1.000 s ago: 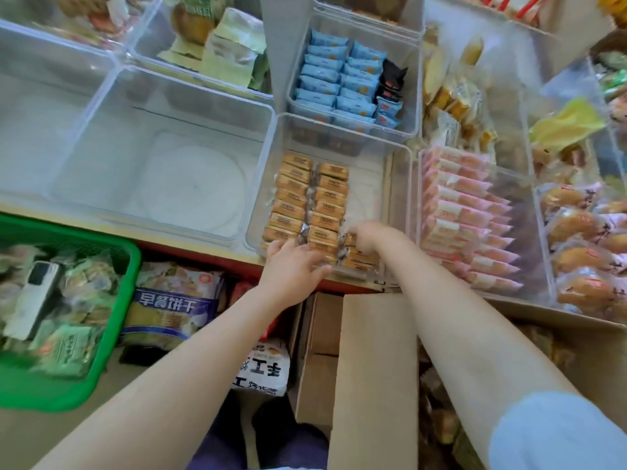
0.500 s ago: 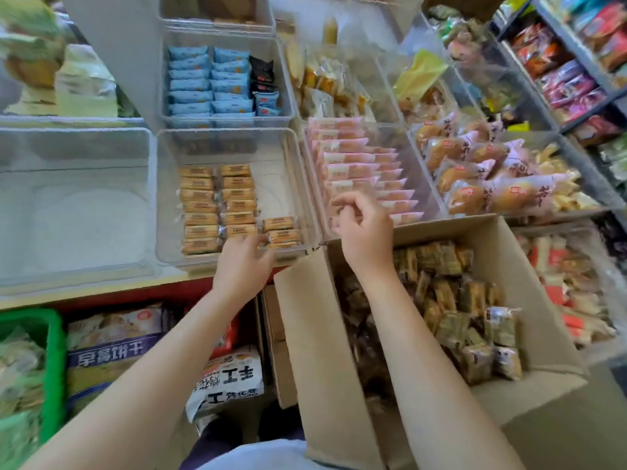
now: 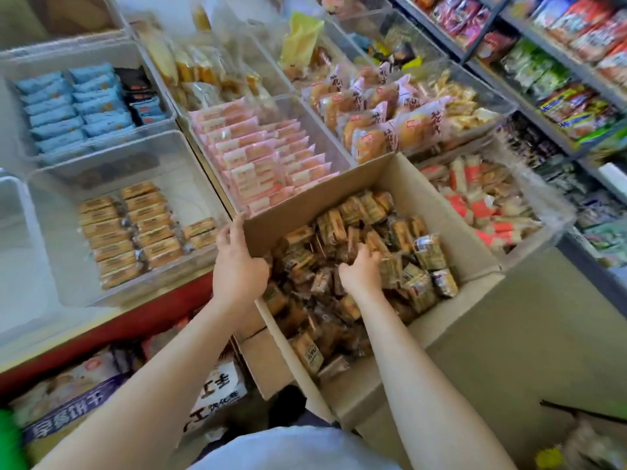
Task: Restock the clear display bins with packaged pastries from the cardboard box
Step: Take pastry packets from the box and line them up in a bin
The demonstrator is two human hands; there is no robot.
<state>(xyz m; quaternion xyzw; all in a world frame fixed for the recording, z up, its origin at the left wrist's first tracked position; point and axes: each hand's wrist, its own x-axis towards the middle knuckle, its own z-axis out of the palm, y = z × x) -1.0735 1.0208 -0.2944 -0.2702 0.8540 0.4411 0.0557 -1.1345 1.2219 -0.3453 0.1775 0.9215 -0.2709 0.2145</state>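
We see the left hand (image 3: 239,266) gripping the near-left wall of the cardboard box (image 3: 451,212); right hand (image 3: 360,271) down among the packaged pastries (image 3: 342,232), fingers curled on some; clear bin (image 3: 190,184) left of left hand, partly filled with pastry rows (image 3: 129,228).

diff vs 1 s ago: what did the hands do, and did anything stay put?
Both hands left the bin of brown pastries. The left hand now grips the cardboard box at its near corner; the right hand has reached into the loose pastries inside. The rows in the bin look unchanged.
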